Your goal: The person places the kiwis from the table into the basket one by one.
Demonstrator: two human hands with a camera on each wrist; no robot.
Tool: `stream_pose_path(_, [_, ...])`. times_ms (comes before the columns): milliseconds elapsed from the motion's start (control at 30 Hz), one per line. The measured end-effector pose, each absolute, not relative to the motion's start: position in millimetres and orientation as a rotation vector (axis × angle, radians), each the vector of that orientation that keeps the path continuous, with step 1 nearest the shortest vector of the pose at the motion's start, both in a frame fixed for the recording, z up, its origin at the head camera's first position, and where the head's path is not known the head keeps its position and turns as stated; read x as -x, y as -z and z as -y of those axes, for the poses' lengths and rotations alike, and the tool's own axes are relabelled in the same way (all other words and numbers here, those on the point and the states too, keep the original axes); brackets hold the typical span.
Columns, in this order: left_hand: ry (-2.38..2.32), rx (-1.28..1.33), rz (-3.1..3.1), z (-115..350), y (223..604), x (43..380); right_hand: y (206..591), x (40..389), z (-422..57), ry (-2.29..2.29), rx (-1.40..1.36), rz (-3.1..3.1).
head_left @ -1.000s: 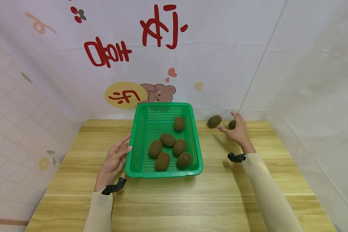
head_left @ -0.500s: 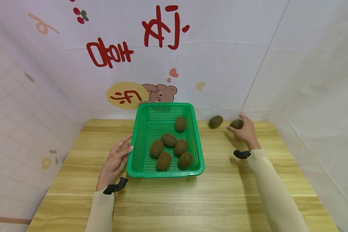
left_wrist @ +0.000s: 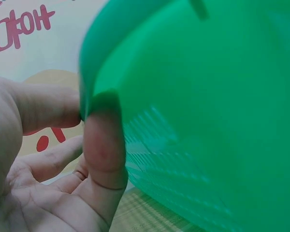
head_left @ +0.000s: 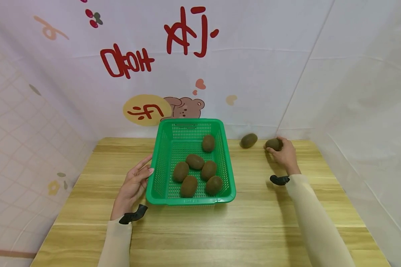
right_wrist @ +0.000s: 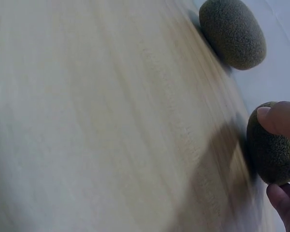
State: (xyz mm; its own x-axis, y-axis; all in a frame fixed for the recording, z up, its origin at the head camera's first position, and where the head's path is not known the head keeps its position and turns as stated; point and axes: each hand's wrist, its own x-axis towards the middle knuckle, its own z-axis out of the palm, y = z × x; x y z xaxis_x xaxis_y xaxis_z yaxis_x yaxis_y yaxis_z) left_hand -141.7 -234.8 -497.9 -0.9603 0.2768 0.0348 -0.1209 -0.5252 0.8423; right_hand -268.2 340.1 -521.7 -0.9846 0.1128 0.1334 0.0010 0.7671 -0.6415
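Note:
My left hand (head_left: 132, 186) pinches the left rim of a green plastic basket (head_left: 191, 201), its thumb and a finger at the edge in the left wrist view. Several brown kiwis lie in the basket, one (head_left: 208, 143) near the back right and the others grouped toward the front. At the table's far edge my right hand (head_left: 286, 155) grips a kiwi (head_left: 273, 144). The right wrist view shows a thumb on top of this kiwi (right_wrist: 269, 150) and a fingertip at its lower end. Another kiwi (head_left: 248, 140) lies just left of it, untouched.
The wooden table (head_left: 200, 237) ends at a white printed cloth (head_left: 254, 74) hung behind it. More cloth hangs along the left and right sides. A black band piece (head_left: 133, 215) sits on the left wrist and another (head_left: 279, 180) on the right.
My right hand has moved a little to the right, and its fingers have closed on the right-hand kiwi. The left hand stays at the basket's rim.

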Motion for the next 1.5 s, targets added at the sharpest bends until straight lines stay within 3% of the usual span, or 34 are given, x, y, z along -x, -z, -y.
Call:
stream_pose_path(533, [-2.532, -0.220, -1.415, 234, 497, 141, 510, 261, -332, -1.083, 0.092, 2.771])
stream_pose_path(1500, [-2.560, -0.215, -1.372, 234, 498, 143, 474, 244, -290, -1.195, -0.163, 2.629])
